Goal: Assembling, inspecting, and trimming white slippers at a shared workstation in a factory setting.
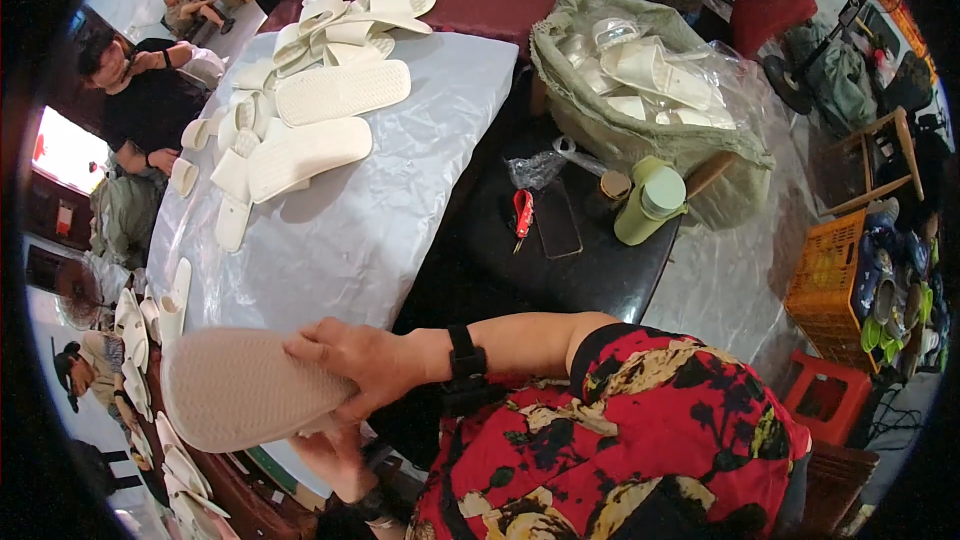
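Head view: both hands on one pale slipper (pixel 240 388), sole up, low left at the table (pixel 400 190) edge. Right hand (pixel 355 365) grips its near end from above; left hand (pixel 335 455) cups it from beneath, partly hidden. Long axis runs left-right, toe leftward. Silvery sheet covers the table, more slippers (pixel 310 130) piled beyond, a green sack (pixel 640 130) to the right.

A cream slipper (pixel 240 388) (ribbed sole up) lies flat at the table's near edge
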`<state>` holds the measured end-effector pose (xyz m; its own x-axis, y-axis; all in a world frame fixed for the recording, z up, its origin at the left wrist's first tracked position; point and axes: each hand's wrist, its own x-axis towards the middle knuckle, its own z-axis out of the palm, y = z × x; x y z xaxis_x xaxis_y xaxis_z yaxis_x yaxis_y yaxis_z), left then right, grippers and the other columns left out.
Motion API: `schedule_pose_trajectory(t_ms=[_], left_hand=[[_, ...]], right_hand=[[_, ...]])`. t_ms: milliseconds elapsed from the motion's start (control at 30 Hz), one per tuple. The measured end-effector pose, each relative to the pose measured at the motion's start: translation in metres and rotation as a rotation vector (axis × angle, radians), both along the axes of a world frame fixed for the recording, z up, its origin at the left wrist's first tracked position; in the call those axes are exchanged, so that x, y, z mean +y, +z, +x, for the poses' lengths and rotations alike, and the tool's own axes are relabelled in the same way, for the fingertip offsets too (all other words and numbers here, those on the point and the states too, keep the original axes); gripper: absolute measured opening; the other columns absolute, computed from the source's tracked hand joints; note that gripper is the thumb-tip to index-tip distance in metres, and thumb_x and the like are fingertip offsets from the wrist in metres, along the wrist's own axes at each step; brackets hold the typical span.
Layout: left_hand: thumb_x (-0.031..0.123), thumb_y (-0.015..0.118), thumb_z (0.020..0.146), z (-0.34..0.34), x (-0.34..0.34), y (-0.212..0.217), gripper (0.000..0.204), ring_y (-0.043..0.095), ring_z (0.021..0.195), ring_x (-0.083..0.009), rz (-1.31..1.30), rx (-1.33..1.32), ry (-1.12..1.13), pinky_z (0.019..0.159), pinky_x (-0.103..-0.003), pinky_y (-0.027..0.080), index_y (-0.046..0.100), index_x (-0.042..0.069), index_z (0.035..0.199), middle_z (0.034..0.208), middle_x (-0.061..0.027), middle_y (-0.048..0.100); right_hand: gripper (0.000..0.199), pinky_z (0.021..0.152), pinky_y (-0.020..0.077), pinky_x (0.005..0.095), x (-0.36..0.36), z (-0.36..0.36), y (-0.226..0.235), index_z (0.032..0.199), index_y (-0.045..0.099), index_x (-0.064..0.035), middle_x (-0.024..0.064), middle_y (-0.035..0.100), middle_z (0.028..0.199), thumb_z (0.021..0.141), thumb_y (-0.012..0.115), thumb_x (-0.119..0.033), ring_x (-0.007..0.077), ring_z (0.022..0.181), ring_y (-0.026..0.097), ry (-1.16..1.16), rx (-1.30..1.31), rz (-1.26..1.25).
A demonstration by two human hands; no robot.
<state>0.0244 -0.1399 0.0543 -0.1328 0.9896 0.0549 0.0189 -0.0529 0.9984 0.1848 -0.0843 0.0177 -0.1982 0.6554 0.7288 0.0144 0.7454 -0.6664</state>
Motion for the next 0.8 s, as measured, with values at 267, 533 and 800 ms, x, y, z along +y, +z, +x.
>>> schedule_pose_trajectory(t_ms=[267,533,800], left_hand=[[0.012,0.057,0.081,-0.031,0.039,0.0,0.053,0.044,0.123,-0.0311,-0.119,-0.056,0.051,0.101,-0.043,0.038,0.041,0.0,0.13,0.135,-0.0157,0.043],[-0.002,0.057,0.069,-0.043,0.101,0.016,0.046,0.04,0.127,-0.0341,0.528,0.731,-0.119,0.106,-0.041,0.032,0.055,0.004,0.114,0.133,-0.0188,0.043],[0.008,0.067,0.081,-0.04,0.117,-0.018,0.037,0.049,0.115,-0.0305,0.489,0.685,0.064,0.095,-0.038,0.042,0.056,0.003,0.116,0.125,-0.0167,0.05]], right_hand=[[0.081,0.105,0.032,0.0435,0.034,0.044,0.026,0.135,0.029,0.0081,0.029,0.038,0.133,0.07,0.066,-0.022,0.0426,0.122,0.04,-0.338,0.13,0.152],[0.042,0.091,0.0438,0.0377,0.025,0.067,-0.003,0.126,0.043,0.0022,0.0242,0.056,0.114,0.089,0.052,-0.014,0.0324,0.105,0.057,-0.265,0.207,-0.417],[0.041,0.074,0.0508,0.038,0.017,0.076,0.012,0.121,0.047,0.0045,0.0233,0.064,0.095,0.089,0.057,-0.019,0.031,0.086,0.066,-0.417,0.025,-0.382]])
